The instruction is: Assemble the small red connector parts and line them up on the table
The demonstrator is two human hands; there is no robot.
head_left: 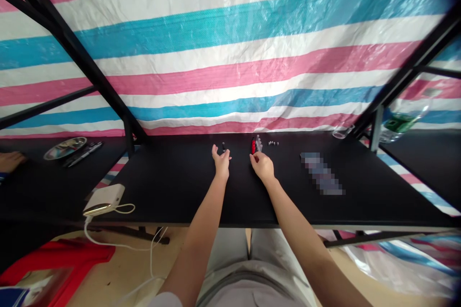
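1. While the right grip point(262, 165) sits narrow, fingertips bunched at the near end of the red pen-like piece point(253, 146), can't tell if it's closed on it; the fingers hide the contact.
2. Left grip point(222, 162): wide, fingers spread, right by a small dark piece point(224, 147); nothing clearly held.
3. Red piece: on the counter point(162, 177), toward the back edge, lengthwise away from the person. Transparent pieces point(258, 144) just beside it, on the right.
4. Handling (judgement): light, stiff, probably smooth plastic; could roll or slip, not very fragile. Best hold: thumb and forefinger across the middle.
5. Transparent pieces: likely light, hard, easily knocked; take by the sides. Tiny shiny bits point(273, 143) farther right: fingertip pinch only. Dark piece too small to identify.
6. Counter black, flat, looks smooth. Blurred-out rectangle point(321, 172) on the right, transparent cup-like thing point(343, 130) back right, white box point(106, 197) front left.
7. Room: striped sheet point(216, 33) behind, pink, blue and white; black frame bars point(81, 55) either side. Green-labelled bottle point(399, 122) far right. Far left, another person's hand point(10, 160) near a metal dish point(57, 157) and pens point(83, 154). Red stool point(86, 264) below, pale floor point(183, 249).
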